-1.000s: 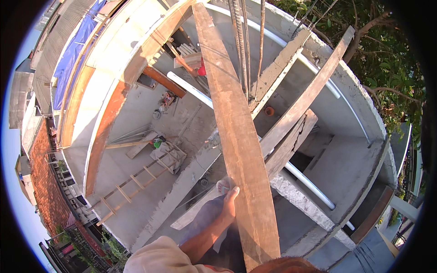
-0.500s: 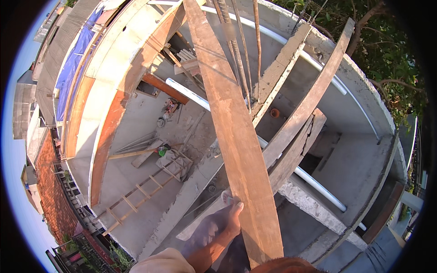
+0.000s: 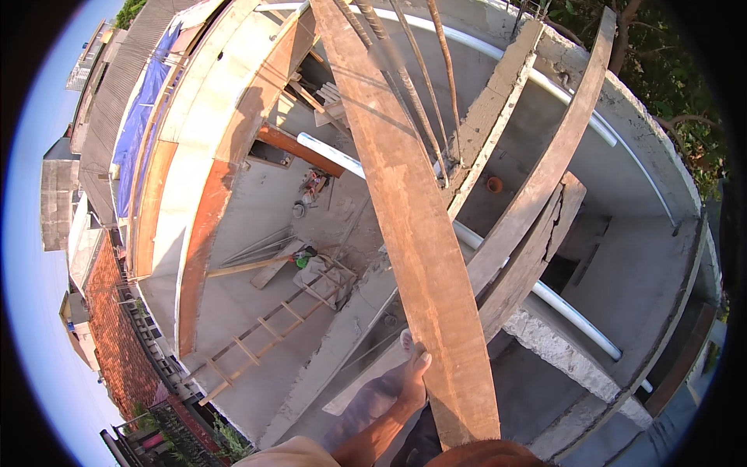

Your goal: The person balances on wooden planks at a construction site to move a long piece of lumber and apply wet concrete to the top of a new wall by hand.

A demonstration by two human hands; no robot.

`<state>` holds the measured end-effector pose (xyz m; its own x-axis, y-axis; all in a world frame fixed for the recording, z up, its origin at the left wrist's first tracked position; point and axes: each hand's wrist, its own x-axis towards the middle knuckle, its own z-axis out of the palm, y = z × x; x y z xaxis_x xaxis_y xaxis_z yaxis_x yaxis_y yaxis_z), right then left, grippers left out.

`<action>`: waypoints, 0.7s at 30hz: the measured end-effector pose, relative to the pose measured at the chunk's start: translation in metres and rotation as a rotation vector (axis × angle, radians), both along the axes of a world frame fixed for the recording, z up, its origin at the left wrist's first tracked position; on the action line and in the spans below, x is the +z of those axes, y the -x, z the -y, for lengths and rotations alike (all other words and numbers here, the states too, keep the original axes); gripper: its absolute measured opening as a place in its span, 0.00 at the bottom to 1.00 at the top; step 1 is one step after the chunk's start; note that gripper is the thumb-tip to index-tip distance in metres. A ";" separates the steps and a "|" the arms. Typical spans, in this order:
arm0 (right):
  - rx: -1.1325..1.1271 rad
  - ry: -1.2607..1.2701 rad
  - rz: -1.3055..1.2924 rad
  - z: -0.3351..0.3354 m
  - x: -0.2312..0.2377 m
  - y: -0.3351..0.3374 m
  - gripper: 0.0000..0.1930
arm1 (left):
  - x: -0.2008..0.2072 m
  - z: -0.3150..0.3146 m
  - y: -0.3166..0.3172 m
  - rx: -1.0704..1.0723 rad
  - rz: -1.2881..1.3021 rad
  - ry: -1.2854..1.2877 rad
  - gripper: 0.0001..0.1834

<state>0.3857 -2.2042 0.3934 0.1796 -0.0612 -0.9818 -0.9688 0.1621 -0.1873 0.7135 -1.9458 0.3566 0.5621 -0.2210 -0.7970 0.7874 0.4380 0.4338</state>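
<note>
A long, broad wooden plank [image 3: 405,210] stretches from the lower middle up to the top of the view, flat face toward me. My left hand [image 3: 418,372] grips its left edge low down; the thumb shows there, while the other fingers are hidden behind the wood. Just above the hand, the toes of a foot [image 3: 406,340] show beside the plank. My right hand is not in view. A reddish-brown shape [image 3: 494,454] at the bottom edge covers the plank's near end; I cannot tell what it is.
Steel rods [image 3: 405,74] rise behind the plank. Two weathered boards, one long [image 3: 552,171] and one cracked [image 3: 537,249], span the gap at right, over white pipes [image 3: 576,319] and rough concrete beams [image 3: 560,354]. Far below lie a wooden ladder [image 3: 268,331] and an orange bucket [image 3: 494,184].
The whole view has shifted, so the surroundings sit further right and mostly lower. My left hand keeps its grip on the plank's edge.
</note>
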 end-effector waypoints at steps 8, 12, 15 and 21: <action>-0.004 0.005 0.026 0.004 -0.013 0.021 0.27 | 0.008 0.013 -0.020 0.136 0.020 0.128 0.45; 0.009 0.013 0.040 0.010 -0.012 0.028 0.27 | -0.010 0.009 -0.013 0.185 0.012 0.134 0.42; 0.022 0.018 0.051 0.018 -0.011 0.032 0.27 | -0.003 0.008 -0.021 0.216 0.001 0.176 0.42; 0.075 0.034 0.072 0.038 -0.010 0.031 0.27 | 0.024 0.006 -0.035 0.264 -0.041 0.114 0.41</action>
